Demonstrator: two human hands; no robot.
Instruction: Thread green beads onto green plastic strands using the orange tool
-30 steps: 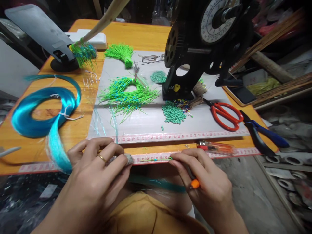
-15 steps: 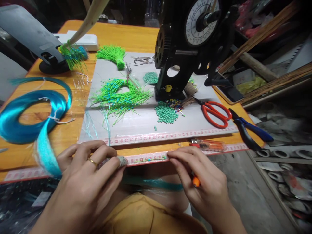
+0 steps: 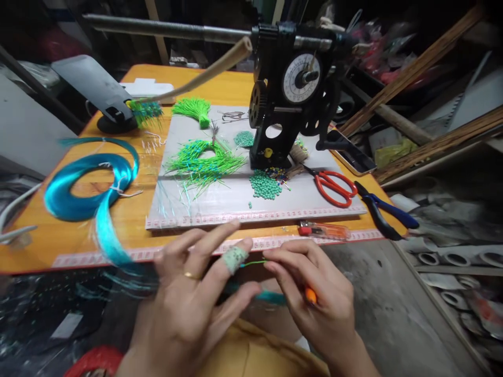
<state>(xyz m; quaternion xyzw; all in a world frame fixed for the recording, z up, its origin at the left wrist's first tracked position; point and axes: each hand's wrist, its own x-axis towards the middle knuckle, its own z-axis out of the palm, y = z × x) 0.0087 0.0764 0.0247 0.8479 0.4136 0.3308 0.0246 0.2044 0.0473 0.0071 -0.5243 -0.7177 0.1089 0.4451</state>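
My left hand (image 3: 196,293) hovers below the table's front edge with fingers spread; a ring sits on one finger and a green fabric guard (image 3: 234,257) covers a fingertip. A thin green strand (image 3: 253,263) runs from that fingertip to my right hand (image 3: 314,293), whose thumb and forefinger pinch the strand's other end. An orange-tipped tool (image 3: 310,296) is tucked in the right palm. Teal fibre (image 3: 271,297) trails under both hands.
On the orange table (image 3: 118,230) lie a grey board (image 3: 243,201) with tape-measure edges, green beaded strands (image 3: 200,162), green beads (image 3: 265,186), a black winding machine (image 3: 291,99), red scissors (image 3: 334,186), blue pliers (image 3: 383,212), an orange lighter (image 3: 324,230) and a teal fibre loop (image 3: 86,183).
My left hand came off the table edge and spread its fingers. The right hand stayed pinched on the strand, now held in the air. The view tilted up and back.
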